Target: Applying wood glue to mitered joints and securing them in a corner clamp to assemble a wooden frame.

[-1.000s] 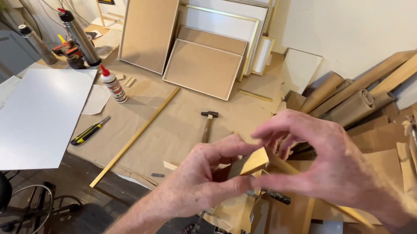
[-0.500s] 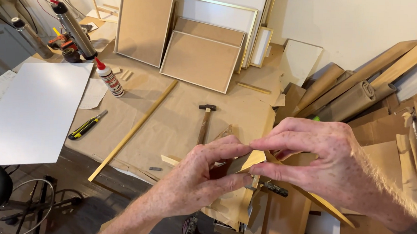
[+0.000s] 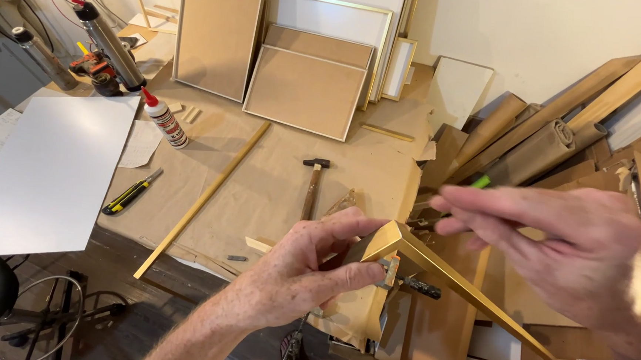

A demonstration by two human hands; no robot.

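Right at the near edge, the left hand (image 3: 296, 275) is curled around the mitred corner of a gold frame moulding (image 3: 398, 244), thumb and fingers pinching the joint, which looks like a way of keeping the two cut ends flush. That corner sits at about six o'clock, and one gold leg runs off toward four o'clock; a small corner clamp (image 3: 387, 271) with a dark handle grips the joint just under the thumb, which would explain why the corner stands up off the tabletop (image 3: 276, 185) rather than lying flat. The right hand (image 3: 554, 246) hovers just beyond, at three o'clock, fingers stretched nearly flat and pointing toward the joint; a slim green-tipped tool (image 3: 480, 181) shows at its far side, but I cannot tell whether the fingers actually grip it. Moving out, a hammer (image 3: 311, 187) lies on the brown paper at twelve o'clock, handle pointing this way, within easy reach. At ten o'clock a long gold strip (image 3: 204, 199) lies diagonally, and beyond it a yellow utility knife (image 3: 130, 193) and a glue bottle (image 3: 165, 121) with a red nozzle sit beside a large white board (image 3: 47, 171). Farthest away, frames (image 3: 304, 90) lean backs-out against the wall, and rolled paper and wooden lengths are stacked at two o'clock.
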